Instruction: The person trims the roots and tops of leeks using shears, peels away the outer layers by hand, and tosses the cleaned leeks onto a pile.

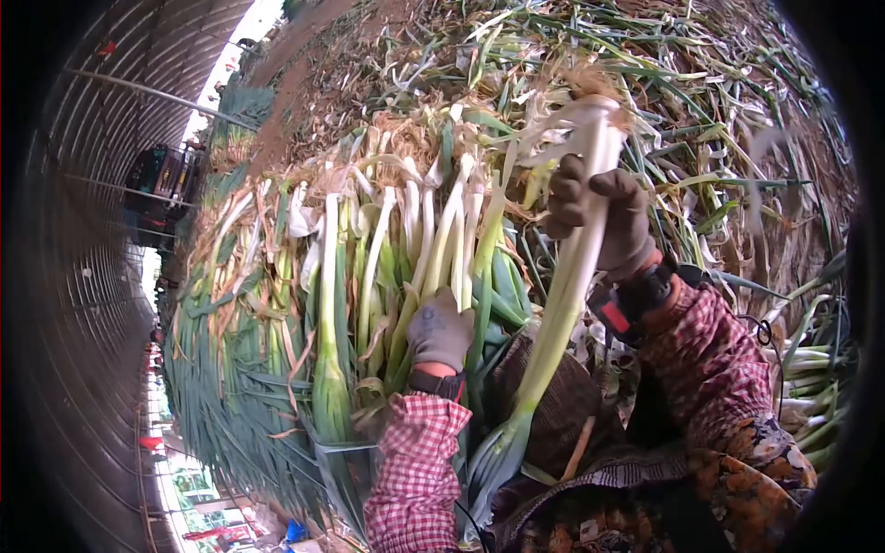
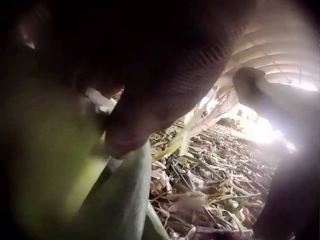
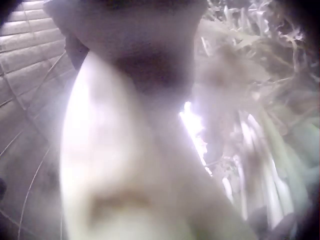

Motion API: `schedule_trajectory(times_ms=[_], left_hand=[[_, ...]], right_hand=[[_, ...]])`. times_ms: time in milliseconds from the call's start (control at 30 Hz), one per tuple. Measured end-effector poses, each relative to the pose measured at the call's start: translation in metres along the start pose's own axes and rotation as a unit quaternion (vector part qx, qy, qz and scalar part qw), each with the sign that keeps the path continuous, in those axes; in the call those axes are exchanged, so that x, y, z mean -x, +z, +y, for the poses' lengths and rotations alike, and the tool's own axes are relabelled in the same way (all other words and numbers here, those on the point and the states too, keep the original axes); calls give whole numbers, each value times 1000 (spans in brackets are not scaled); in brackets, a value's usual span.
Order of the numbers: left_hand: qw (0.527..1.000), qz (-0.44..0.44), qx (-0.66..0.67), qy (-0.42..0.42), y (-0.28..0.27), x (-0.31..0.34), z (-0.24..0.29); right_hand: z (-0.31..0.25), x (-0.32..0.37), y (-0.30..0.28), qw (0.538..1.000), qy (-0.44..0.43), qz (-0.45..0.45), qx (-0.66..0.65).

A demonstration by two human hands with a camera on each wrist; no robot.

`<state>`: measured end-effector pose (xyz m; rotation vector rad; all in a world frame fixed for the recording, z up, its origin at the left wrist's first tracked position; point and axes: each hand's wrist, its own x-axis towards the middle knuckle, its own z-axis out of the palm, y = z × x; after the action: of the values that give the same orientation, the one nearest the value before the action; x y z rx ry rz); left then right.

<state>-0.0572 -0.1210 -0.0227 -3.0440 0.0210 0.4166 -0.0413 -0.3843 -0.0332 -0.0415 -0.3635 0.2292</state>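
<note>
My right hand (image 1: pixel 604 217), in a brown glove, grips a thick green onion (image 1: pixel 573 276) by its white shank. Its shaggy roots (image 1: pixel 590 83) point up, and its green leaves hang down toward my lap. In the right wrist view the pale shank (image 3: pixel 100 150) looms large and blurred beneath the glove. My left hand (image 1: pixel 441 330), in a grey glove, is down among the piled green onions (image 1: pixel 454 235). There the left wrist view shows gloved fingers (image 2: pixel 135 125) curled over a green stalk (image 2: pixel 122 200); the head view hides those fingertips.
More green onions (image 1: pixel 249 369) lie in a wide row at the left. Stripped leaves (image 1: pixel 701 120) cover the ground ahead and to the right. Cleaned white stalks (image 1: pixel 811 387) lie at the right edge. A ribbed tunnel wall (image 1: pixel 83 304) curves along the left.
</note>
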Motion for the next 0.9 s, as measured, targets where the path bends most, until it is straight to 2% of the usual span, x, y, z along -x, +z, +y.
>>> schedule_trajectory(times_ms=[33,167,267,300,333,367,467,500,533,567,600,667,733,767,800,867,900], left_hand=[[1000,-12,-8,-7,1,-2,2],[999,-28,-31,-13,7,-20,13],[996,-77,-32,-44,-24,-10,27],[995,-73,10,-74,-22,-12,23],[996,-64,32,-60,-22,-11,17],[996,-56,55,-49,-23,-8,11],[983,-37,182,-3,-11,4,-13],[985,-40,167,9,-20,16,-4],[987,-42,152,21,-30,28,8],[992,-54,113,8,-27,33,16],[994,-18,103,17,-12,32,13],[989,-26,121,85,-10,33,-1],[976,-45,207,58,-39,25,-13],[987,106,102,72,-34,12,-24],[981,168,63,70,-31,-4,-35],[994,97,49,26,-28,-31,-44],[993,65,93,-13,-21,-41,-51]], right_hand=[[-1,9,-4,997,-21,71,39],[14,8,-22,984,32,167,63],[45,12,-28,958,177,206,92],[59,13,-36,950,201,222,93],[74,12,-46,940,225,238,94],[85,11,-55,929,213,282,107],[106,1,-100,918,277,282,-2],[107,-1,-92,913,287,291,-2],[105,-4,-84,929,273,250,-2],[111,-8,-87,930,252,266,20],[114,-11,-90,929,234,281,45],[121,-17,-93,927,193,314,73],[127,-25,-82,935,138,310,107],[128,-30,-83,939,126,302,102],[129,-34,-84,944,118,293,98],[132,-43,-104,953,124,269,65],[130,-44,-103,955,125,260,65]])
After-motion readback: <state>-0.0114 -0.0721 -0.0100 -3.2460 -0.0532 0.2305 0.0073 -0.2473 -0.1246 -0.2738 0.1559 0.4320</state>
